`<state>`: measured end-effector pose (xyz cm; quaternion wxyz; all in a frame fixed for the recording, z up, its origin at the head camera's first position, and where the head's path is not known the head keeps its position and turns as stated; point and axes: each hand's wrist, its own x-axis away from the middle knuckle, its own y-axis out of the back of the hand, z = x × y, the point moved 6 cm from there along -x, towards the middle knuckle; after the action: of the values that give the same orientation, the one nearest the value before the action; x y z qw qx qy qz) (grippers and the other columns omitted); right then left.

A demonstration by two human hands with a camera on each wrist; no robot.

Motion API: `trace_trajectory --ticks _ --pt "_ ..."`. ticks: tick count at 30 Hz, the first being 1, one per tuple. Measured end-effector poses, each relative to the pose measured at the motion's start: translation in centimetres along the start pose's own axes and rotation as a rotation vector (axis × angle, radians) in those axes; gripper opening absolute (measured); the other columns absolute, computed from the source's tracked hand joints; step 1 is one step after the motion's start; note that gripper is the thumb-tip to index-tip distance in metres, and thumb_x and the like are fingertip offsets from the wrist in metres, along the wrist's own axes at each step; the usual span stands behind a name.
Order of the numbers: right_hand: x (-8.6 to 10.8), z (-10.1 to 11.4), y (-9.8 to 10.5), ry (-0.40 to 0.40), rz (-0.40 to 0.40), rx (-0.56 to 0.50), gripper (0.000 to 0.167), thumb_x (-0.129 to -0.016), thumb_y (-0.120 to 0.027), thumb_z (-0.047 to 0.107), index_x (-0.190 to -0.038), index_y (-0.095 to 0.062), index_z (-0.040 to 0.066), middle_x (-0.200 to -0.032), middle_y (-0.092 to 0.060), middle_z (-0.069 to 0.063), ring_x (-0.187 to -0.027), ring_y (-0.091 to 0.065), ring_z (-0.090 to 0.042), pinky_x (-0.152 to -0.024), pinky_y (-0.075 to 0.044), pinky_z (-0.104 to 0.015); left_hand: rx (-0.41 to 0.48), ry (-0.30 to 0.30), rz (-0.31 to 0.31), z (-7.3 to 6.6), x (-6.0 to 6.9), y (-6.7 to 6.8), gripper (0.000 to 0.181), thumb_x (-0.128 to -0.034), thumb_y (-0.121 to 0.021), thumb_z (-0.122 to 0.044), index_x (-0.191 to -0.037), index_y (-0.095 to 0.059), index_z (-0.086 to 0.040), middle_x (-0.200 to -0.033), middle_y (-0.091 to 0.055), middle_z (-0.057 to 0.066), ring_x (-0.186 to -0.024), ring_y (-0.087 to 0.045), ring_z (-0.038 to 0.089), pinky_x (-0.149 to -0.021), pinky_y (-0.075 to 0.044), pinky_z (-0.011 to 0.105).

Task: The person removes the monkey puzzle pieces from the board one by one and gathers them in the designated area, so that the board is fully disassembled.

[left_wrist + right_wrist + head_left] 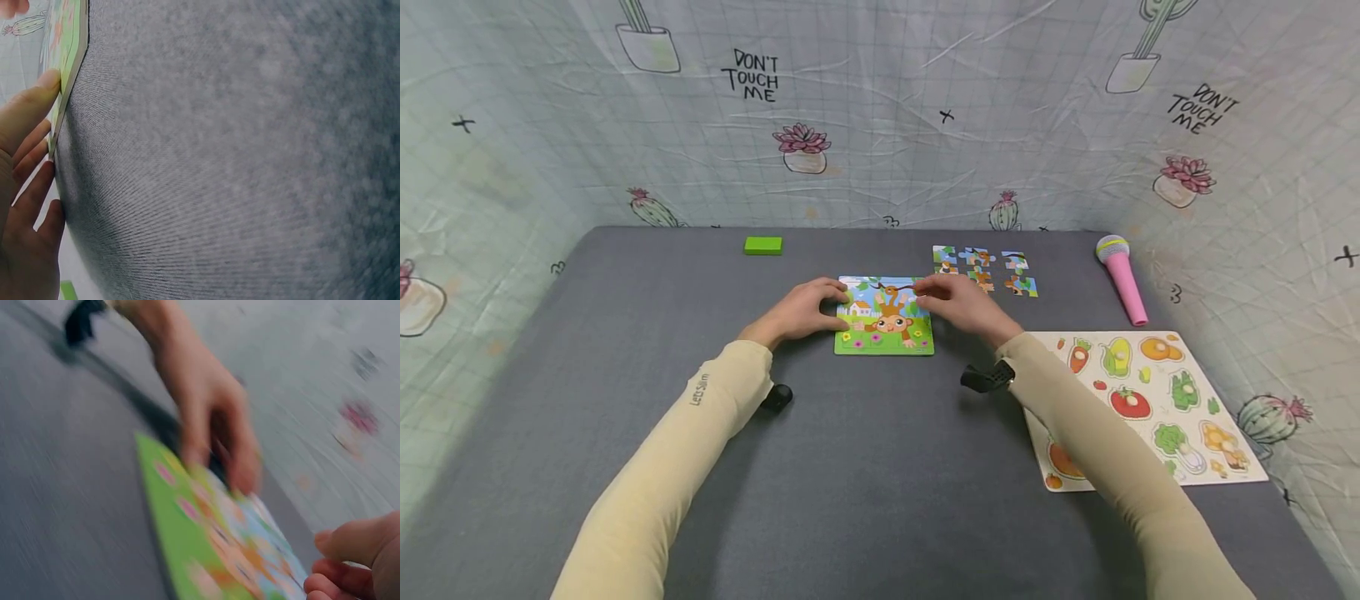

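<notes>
A cartoon monkey jigsaw puzzle lies flat on the dark table in front of both hands. At its left edge, my left hand touches the board with spread thumb and fingers. The left wrist view shows the left thumb against the board's edge. My right hand is at the puzzle's upper right corner, fingers loosely bent. Nothing shows between its thumb and fingers in the blurred right wrist view. Several loose jigsaw pieces lie just behind the right hand, which partly covers them.
A green block is at the back left. A pink toy microphone lies at the back right. A vegetable-picture board sits under the right forearm. Patterned cloth hangs behind the table.
</notes>
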<state>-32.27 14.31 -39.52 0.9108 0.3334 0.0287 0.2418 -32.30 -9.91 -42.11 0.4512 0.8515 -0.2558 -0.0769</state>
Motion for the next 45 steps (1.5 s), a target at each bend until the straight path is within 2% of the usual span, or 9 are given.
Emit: trace_trajectory --ticks 3,8,18,22,25,28,31,37,45 --pt "-0.4 1.7 -2.7 0.022 0.045 -0.027 0.037 -0.099 -0.06 0.022 -0.132 -0.06 0.005 -0.125 -0.063 -0.011 -0.115 -0.059 -0.025 -0.096 -0.049 -0.041 0.0 -0.009 0.003 0.0 0.1 0.1 0.053 -0.088 -0.075 -0.031 -0.131 -0.061 -0.004 -0.149 -0.043 0.01 -0.14 -0.034 0.029 -0.116 -0.027 0.046" --pt "-1.2 3.0 -5.7 0.045 0.055 -0.019 0.035 -0.098 -0.062 0.02 -0.129 -0.062 0.004 -0.12 -0.065 -0.009 -0.11 -0.062 -0.021 -0.094 -0.05 -0.033 -0.005 -0.039 -0.002 0.2 0.2 0.2 0.053 -0.0875 -0.075 -0.031 -0.13 -0.061 -0.003 -0.148 -0.044 0.01 -0.14 -0.035 0.029 -0.116 -0.028 0.044" --pt "-1.6 4.1 -8.1 0.079 0.042 0.078 0.033 -0.093 -0.065 0.015 -0.124 -0.066 0.005 -0.111 -0.068 -0.008 -0.095 -0.063 -0.018 -0.084 -0.052 -0.032 -0.005 -0.052 0.004 0.3 0.4 0.4 0.053 -0.0875 -0.075 -0.03 -0.131 -0.061 -0.003 -0.148 -0.045 0.011 -0.139 -0.036 0.03 -0.115 -0.029 0.046" --pt "-1.7 5.1 -8.6 0.18 0.026 0.157 0.034 -0.09 -0.069 0.012 -0.122 -0.067 0.0 -0.109 -0.068 -0.012 -0.09 -0.063 -0.021 -0.08 -0.052 -0.033 -0.013 -0.063 -0.005 0.2 0.5 0.6 0.053 -0.0863 -0.077 -0.028 -0.13 -0.062 -0.002 -0.147 -0.046 0.012 -0.138 -0.037 0.031 -0.114 -0.03 0.047" --pt "-1.7 5.7 -9.0 0.276 0.027 0.221 0.03 -0.088 -0.072 0.009 -0.116 -0.069 -0.001 -0.098 -0.067 -0.014 -0.082 -0.057 -0.022 -0.073 -0.047 -0.03 -0.017 -0.067 -0.018 0.2 0.6 0.6 0.051 -0.0855 -0.078 -0.027 -0.128 -0.063 -0.003 -0.145 -0.048 0.011 -0.137 -0.039 0.03 -0.114 -0.03 0.045" --pt "-1.6 6.0 -9.2 0.324 0.039 0.247 0.027 -0.087 -0.071 0.006 -0.113 -0.07 0.0 -0.089 -0.065 -0.012 -0.074 -0.051 -0.02 -0.066 -0.041 -0.029 -0.009 -0.078 -0.033 0.1 0.7 0.5 0.05 -0.0851 -0.078 -0.026 -0.127 -0.064 -0.002 -0.144 -0.05 0.01 -0.137 -0.04 0.029 -0.114 -0.031 0.044" --pt "-1.7 6.0 -9.3 0.309 0.061 0.252 0.026 -0.088 -0.07 0.005 -0.114 -0.07 0.0 -0.09 -0.064 -0.011 -0.075 -0.05 -0.019 -0.066 -0.04 -0.028 0.01 -0.091 -0.048 0.1 0.7 0.4 0.049 -0.0845 -0.078 -0.023 -0.126 -0.064 -0.001 -0.143 -0.051 0.01 -0.136 -0.041 0.029 -0.114 -0.032 0.044" --pt "-1.8 5.9 -9.5 0.215 0.098 0.275 0.032 -0.091 -0.067 0.009 -0.122 -0.066 0.001 -0.106 -0.063 -0.013 -0.09 -0.048 -0.023 -0.079 -0.042 -0.034 0.018 -0.089 -0.052 0.3 0.6 0.3 0.048 -0.0847 -0.078 -0.021 -0.127 -0.065 -0.003 -0.143 -0.051 0.01 -0.137 -0.041 0.029 -0.113 -0.032 0.044" --pt "-1.9 5.7 -9.5 0.165 0.099 0.27 0.03 -0.092 -0.068 0.01 -0.121 -0.064 0.001 -0.111 -0.062 -0.013 -0.096 -0.05 -0.024 -0.084 -0.045 -0.036 0.015 -0.098 -0.04 0.2 0.6 0.3 0.049 -0.0853 -0.078 -0.023 -0.127 -0.064 -0.002 -0.144 -0.05 0.01 -0.137 -0.04 0.03 -0.114 -0.032 0.045"
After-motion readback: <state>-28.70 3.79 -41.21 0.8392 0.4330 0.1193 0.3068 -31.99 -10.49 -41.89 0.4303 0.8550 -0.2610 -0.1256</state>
